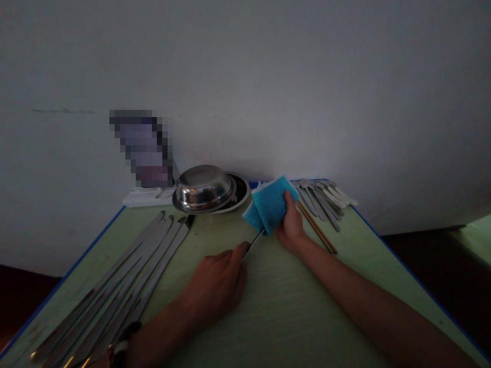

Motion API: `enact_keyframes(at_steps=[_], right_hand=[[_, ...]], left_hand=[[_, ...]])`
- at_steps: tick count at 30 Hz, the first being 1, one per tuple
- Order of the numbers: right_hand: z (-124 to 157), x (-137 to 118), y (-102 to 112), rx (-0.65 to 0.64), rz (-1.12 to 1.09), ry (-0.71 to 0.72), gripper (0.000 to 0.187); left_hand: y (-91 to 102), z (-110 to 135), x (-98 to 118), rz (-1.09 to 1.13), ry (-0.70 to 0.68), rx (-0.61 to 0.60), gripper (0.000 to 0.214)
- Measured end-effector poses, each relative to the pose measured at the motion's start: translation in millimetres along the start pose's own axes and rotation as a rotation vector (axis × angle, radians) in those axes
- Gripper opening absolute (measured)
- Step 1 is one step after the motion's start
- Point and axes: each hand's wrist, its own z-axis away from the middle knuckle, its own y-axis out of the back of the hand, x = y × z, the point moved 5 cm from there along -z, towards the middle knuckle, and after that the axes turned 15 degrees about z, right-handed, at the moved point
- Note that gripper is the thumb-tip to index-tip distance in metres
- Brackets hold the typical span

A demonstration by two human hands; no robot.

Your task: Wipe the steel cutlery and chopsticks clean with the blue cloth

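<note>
Table [261,322]: green, blue-edged, reaching away before us.
Long utensils [126,278]: metal, laid side by side on our left.
Bowl [203,188]: shiny, upside down near the far edge, overlapping a dark-centred plate [241,190].
Left hand [220,281]: our fingers hold a thin metal utensil.
Blue cloth [273,202]: folded, above the table, in our right hand's [292,225] fingers.
Chopsticks [317,227]: brown, beside spoons [305,183].
Thin metal utensil [253,244]: its far end hidden at our cloth.

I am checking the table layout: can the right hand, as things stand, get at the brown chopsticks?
Probably yes: the brown chopsticks lie close beside the right hand, their near ends uncovered, though this hand holds the blue cloth and would likely have to release it first.
</note>
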Motion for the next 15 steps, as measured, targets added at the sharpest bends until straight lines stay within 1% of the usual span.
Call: enact_keyframes(at_steps=[3, 6, 9, 12, 13, 15], right_hand=[[-1.5, 2.3, -4.1, -0.126, 0.069, 0.046, 0.035], [0.1, 2.9, -6.3, -0.227, 0.185, 0.131, 0.036], [7.1, 0.1, -9.2, -0.314, 0.452, 0.245, 0.035], [17.1, -2.9, -13.9, -0.394, 0.723, 0.318, 0.034], [19.8, -3.8, -15.2, -0.41, 0.77, 0.331, 0.034], [23.4, -5.5, -17.3, -0.43, 0.79, 0.343, 0.032]], left_hand=[[1.3, 0.0, -1.1, 0.036, -0.006, 0.022, 0.032], [0.8, -0.2, -3.7, 0.052, 0.011, 0.047, 0.029], [-0.1, -0.1, -5.2, 0.025, 0.021, 0.071, 0.026], [-1.1, -0.4, -6.0, -0.015, 0.037, 0.063, 0.022], [-1.3, -0.7, -6.2, -0.024, 0.042, 0.058, 0.02], [-1.7, -1.2, -6.2, -0.036, 0.041, 0.052, 0.019]])
